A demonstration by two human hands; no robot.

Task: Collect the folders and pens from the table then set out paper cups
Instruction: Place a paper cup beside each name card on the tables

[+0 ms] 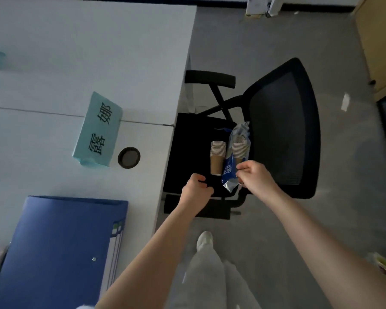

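Head view: our left hand grips the chair seat; our right hand pinches the cup bag. Blue folders wait uncollected; no cups on the table.

We see a smooth, matt white surface. At seven o'clock lies a blue plastic folder with a dull sheen and a small metal stud. The chair at three o'clock has a black mesh back and a dark cloth seat. On it, brown paper cups with ribbed white rims lie beside a glossy, crinkled plastic wrapper. The floor looks grey and matt.
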